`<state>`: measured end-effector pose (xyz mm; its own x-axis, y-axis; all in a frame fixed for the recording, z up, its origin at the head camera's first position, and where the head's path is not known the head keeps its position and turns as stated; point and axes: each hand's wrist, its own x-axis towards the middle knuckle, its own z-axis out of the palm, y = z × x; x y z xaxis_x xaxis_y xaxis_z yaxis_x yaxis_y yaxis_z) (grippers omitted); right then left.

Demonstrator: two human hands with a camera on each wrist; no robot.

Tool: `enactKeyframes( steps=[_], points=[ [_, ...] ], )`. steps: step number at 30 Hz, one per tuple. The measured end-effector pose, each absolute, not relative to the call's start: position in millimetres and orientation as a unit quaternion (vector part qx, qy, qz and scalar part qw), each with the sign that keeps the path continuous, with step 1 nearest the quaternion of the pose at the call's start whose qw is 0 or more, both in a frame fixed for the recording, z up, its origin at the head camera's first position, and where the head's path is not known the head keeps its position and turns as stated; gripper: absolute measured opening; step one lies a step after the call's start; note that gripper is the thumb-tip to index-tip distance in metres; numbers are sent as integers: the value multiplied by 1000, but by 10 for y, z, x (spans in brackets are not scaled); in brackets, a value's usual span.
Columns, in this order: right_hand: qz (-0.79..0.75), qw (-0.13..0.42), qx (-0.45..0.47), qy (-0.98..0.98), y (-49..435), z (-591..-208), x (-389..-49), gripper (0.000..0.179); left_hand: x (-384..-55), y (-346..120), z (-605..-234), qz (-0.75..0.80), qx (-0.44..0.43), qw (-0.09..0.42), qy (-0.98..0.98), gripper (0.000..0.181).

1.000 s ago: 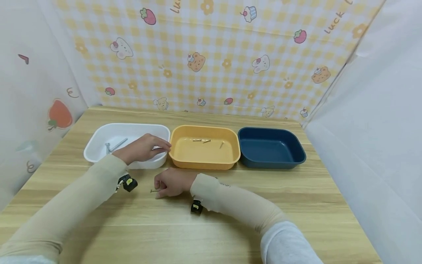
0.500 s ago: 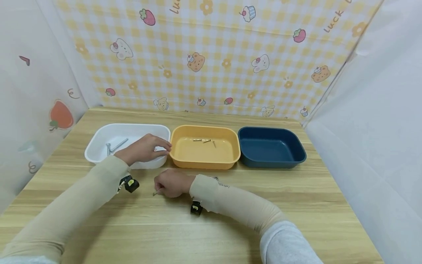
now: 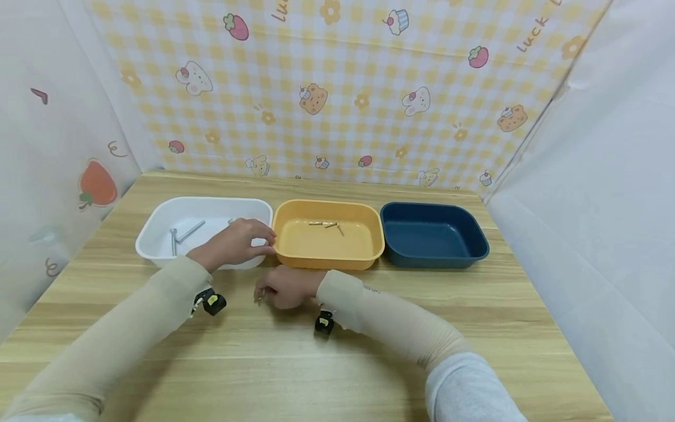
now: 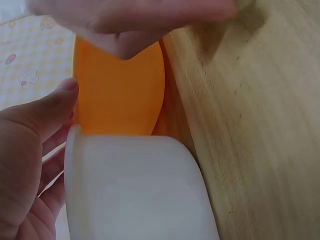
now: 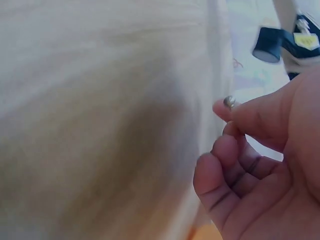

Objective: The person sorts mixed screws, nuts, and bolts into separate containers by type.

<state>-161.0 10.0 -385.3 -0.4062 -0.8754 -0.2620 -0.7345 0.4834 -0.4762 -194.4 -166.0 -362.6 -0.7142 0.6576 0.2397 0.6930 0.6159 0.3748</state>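
My right hand [image 3: 285, 286] pinches a small screw [image 3: 260, 300] between thumb and fingertips, just above the table in front of the bins. The round screw head [image 5: 229, 101] shows beyond the thumb in the right wrist view; the fingers hide the rest. My left hand [image 3: 239, 241] hangs over the right end of the white bin [image 3: 153, 249], with fingertips and thumb touching the left rim of the yellow bin [image 3: 327, 262]. Three small brass-coloured screws [image 3: 330, 225] lie in the yellow bin. Inside the white bin are long silver bolts [image 3: 191, 231], partly hidden by the left hand.
A dark blue bin [image 3: 435, 261] stands right of the yellow one, in the same row across the wooden table [image 3: 295, 375]. Behind them hangs a checked cloth [image 3: 364, 76]. White sheets [image 3: 596, 193] close off both sides.
My right hand has lifted the screw and moved slightly right and back towards the bins. One screw in the yellow bin has slid left. The left hand has barely shifted.
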Motion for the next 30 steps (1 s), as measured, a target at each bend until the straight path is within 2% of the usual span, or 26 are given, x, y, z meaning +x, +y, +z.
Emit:
enactKeyframes(
  steps=[10,20,26,30],
  points=[
    [-167,250,-482,823,269,-3617,-1777,22,-1912,-1643,-3665,-238,-401,85,-881,14],
    [-198,265,-468,820,449,-3398,-1885,17,-1906,-1641,-3721,-249,-409,91,-873,11],
    [-270,302,-416,814,597,-3258,-1988,29,-1901,-1636,-3715,-253,-393,77,-881,9],
    [-294,301,-385,822,688,-3226,-2075,22,-1896,-1618,-3718,-260,-374,63,-888,13]
  ],
)
